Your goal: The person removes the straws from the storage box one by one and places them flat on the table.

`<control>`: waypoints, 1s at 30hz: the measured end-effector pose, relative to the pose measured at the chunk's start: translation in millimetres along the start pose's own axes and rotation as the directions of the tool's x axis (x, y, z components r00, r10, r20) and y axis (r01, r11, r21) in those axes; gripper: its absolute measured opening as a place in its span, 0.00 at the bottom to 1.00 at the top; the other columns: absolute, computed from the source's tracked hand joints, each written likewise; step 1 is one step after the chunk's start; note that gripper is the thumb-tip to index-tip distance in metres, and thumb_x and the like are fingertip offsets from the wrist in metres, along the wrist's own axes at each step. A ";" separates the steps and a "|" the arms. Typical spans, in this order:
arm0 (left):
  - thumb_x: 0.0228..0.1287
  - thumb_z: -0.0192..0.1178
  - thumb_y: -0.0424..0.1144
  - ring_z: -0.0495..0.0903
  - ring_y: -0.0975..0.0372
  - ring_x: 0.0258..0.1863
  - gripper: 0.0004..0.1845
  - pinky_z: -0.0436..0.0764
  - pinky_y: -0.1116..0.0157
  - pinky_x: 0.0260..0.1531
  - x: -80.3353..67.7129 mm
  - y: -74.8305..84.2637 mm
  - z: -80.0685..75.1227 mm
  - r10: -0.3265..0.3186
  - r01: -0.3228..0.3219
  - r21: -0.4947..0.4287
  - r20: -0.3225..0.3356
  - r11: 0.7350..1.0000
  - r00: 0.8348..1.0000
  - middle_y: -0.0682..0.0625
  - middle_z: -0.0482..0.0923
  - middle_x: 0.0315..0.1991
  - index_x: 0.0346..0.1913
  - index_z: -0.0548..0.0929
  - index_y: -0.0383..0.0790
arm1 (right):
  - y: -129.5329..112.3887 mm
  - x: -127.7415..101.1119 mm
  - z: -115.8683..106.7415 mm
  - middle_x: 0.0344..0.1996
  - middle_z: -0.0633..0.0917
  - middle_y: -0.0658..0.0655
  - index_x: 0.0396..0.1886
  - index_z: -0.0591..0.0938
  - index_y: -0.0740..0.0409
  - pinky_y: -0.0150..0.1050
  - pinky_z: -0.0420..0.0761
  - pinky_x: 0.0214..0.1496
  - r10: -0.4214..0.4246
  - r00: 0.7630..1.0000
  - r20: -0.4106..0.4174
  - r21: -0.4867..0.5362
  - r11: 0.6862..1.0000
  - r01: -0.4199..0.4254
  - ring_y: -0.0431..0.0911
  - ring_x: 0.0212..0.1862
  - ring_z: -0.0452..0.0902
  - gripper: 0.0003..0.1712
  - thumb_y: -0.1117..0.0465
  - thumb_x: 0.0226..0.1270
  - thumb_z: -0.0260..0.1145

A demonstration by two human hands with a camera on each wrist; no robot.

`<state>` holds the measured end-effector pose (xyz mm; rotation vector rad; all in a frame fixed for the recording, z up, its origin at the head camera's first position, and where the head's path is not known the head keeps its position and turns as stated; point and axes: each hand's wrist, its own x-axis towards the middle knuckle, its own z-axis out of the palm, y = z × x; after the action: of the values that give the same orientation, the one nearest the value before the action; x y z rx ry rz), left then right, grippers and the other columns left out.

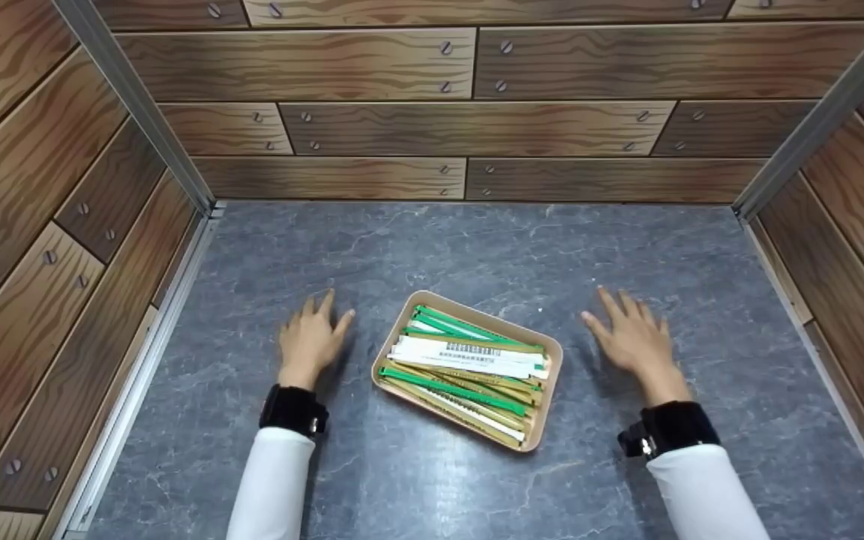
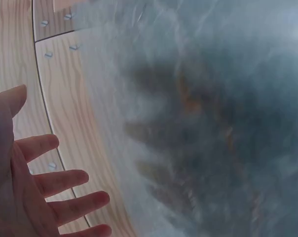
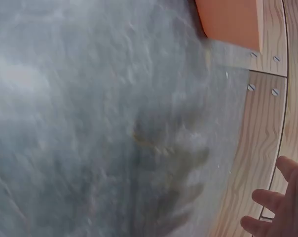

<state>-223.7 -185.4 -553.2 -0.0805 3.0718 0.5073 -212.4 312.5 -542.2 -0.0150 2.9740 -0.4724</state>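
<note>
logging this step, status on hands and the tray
Left hand open, flat on the table. Right hand open, flat too. Tray of green and tan strips between them, untouched. Nothing in the way.

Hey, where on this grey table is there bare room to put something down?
Bare grey table runs between the tray and the back wall, and along the near edge between the sleeves. The middle is crowded: the tray of strips sits there with the left hand and right hand flat at either side.
</note>
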 end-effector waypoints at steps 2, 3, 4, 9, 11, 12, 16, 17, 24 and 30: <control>0.72 0.45 0.63 0.67 0.36 0.63 0.36 0.62 0.35 0.60 -3.6 2.3 4.8 0.005 -0.005 -0.006 0.008 1.000 1.000 0.33 0.63 0.69 0.75 0.63 0.46 | -2.8 -1.4 4.8 0.74 0.51 0.71 0.79 0.51 0.51 0.75 0.39 0.64 -0.005 1.000 0.018 0.009 1.000 0.005 0.74 0.71 0.43 0.47 0.28 0.71 0.34; 0.72 0.45 0.63 0.67 0.36 0.63 0.36 0.62 0.36 0.60 -5.5 3.6 6.8 0.008 -0.008 -0.007 0.012 1.000 1.000 0.33 0.63 0.69 0.74 0.64 0.46 | -4.2 -2.2 7.2 0.74 0.52 0.72 0.79 0.51 0.52 0.75 0.41 0.64 -0.008 1.000 0.024 0.011 1.000 0.008 0.74 0.71 0.44 0.47 0.28 0.71 0.34; 0.71 0.45 0.63 0.67 0.36 0.63 0.36 0.62 0.36 0.60 -7.2 5.2 8.8 0.010 -0.010 -0.010 0.016 1.000 1.000 0.33 0.64 0.68 0.74 0.65 0.45 | -5.5 -2.7 9.5 0.73 0.53 0.72 0.79 0.52 0.52 0.75 0.42 0.64 -0.013 0.999 0.029 0.015 1.000 0.013 0.74 0.71 0.45 0.47 0.28 0.72 0.35; 0.71 0.48 0.61 0.70 0.37 0.61 0.34 0.64 0.37 0.59 -16.3 13.7 18.2 0.030 -0.030 -0.033 0.028 0.999 0.999 0.34 0.68 0.66 0.72 0.69 0.44 | -13.6 -5.2 19.6 0.72 0.56 0.72 0.78 0.54 0.55 0.75 0.45 0.64 -0.041 0.997 0.064 0.038 0.999 0.039 0.74 0.70 0.47 0.45 0.30 0.73 0.37; 0.71 0.50 0.60 0.72 0.38 0.59 0.34 0.66 0.37 0.58 -19.7 17.7 21.0 0.044 -0.042 -0.051 0.027 0.998 0.999 0.35 0.69 0.65 0.71 0.70 0.43 | -17.3 -5.6 22.9 0.72 0.57 0.72 0.78 0.55 0.55 0.75 0.46 0.64 -0.055 0.996 0.076 0.046 0.998 0.051 0.74 0.70 0.49 0.44 0.32 0.74 0.38; 0.71 0.50 0.60 0.73 0.38 0.58 0.33 0.67 0.37 0.58 -21.6 19.8 21.7 0.050 -0.048 -0.058 0.027 0.997 0.998 0.35 0.70 0.65 0.70 0.70 0.43 | -19.3 -5.6 24.4 0.72 0.58 0.72 0.77 0.56 0.55 0.74 0.47 0.64 -0.064 0.995 0.078 0.049 0.997 0.060 0.73 0.70 0.49 0.43 0.32 0.75 0.39; 0.70 0.53 0.57 0.76 0.39 0.55 0.31 0.72 0.40 0.54 -27.2 28.8 24.3 0.077 -0.076 -0.081 0.011 0.994 0.997 0.36 0.74 0.61 0.68 0.73 0.41 | -27.6 -4.8 31.0 0.70 0.62 0.71 0.75 0.63 0.58 0.72 0.52 0.65 -0.110 0.993 0.054 0.070 0.992 0.106 0.71 0.69 0.54 0.39 0.37 0.76 0.44; 0.70 0.54 0.56 0.77 0.40 0.54 0.30 0.73 0.41 0.53 -28.4 31.0 24.7 0.086 -0.085 -0.083 0.005 0.993 0.996 0.36 0.75 0.60 0.67 0.75 0.41 | -29.6 -4.4 32.4 0.70 0.63 0.71 0.74 0.65 0.58 0.72 0.53 0.65 -0.122 0.991 0.048 0.083 0.990 0.118 0.71 0.69 0.56 0.38 0.38 0.76 0.46; 0.69 0.58 0.49 0.81 0.43 0.47 0.23 0.76 0.42 0.47 -30.8 40.1 28.1 0.172 -0.176 -0.083 -0.044 0.981 0.984 0.38 0.81 0.51 0.60 0.80 0.38 | -40.7 0.7 38.3 0.62 0.74 0.71 0.64 0.76 0.62 0.65 0.61 0.65 -0.189 0.982 0.030 0.210 0.961 0.179 0.67 0.66 0.64 0.30 0.45 0.75 0.55; 0.67 0.60 0.47 0.82 0.43 0.45 0.22 0.78 0.43 0.45 -30.0 40.5 29.5 0.172 -0.176 -0.084 -0.055 0.981 0.984 0.38 0.83 0.49 0.58 0.82 0.38 | -45.2 6.1 41.7 0.48 0.84 0.65 0.52 0.84 0.64 0.58 0.75 0.56 -0.254 0.967 -0.010 0.290 0.925 0.246 0.59 0.52 0.78 0.18 0.56 0.72 0.62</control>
<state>-195.5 -136.2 -567.1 0.1792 3.1187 0.6591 -213.5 256.5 -568.3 -0.3726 2.8556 -0.9270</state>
